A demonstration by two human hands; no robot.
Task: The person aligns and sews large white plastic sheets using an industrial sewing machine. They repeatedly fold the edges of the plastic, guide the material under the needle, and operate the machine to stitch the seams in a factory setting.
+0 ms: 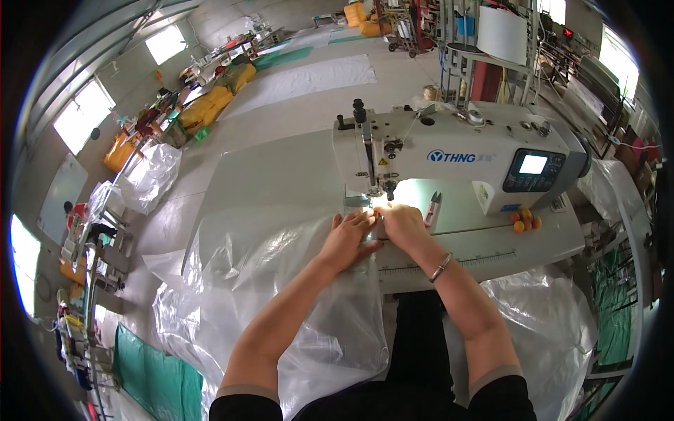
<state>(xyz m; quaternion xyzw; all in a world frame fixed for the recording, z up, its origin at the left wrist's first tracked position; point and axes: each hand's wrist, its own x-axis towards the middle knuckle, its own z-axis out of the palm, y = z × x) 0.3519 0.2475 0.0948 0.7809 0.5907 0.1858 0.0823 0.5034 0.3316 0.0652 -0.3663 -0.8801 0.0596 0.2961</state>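
Note:
A large sheet of clear plastic (281, 281) lies over the left part of the sewing table and hangs down its front toward my lap. My left hand (347, 240) rests flat on the sheet with fingers stretched toward the needle. Close beside it, my right hand (404, 226) is closed, its fingertips pinching the sheet's edge just in front of the presser foot (390, 188). The white sewing machine (449, 144) stands over both hands, its lamp bright on the needle area. Pink-handled thread snips (433, 209) lie right of my right hand.
Several small orange fruits (525, 221) sit on the table below the machine's control panel (535, 170). A ruler strip (456, 264) runs along the front edge. More plastic (540, 316) hangs at right. A thread cone (502, 35) stands behind the machine. Green sheeting (154, 372) covers floor at lower left.

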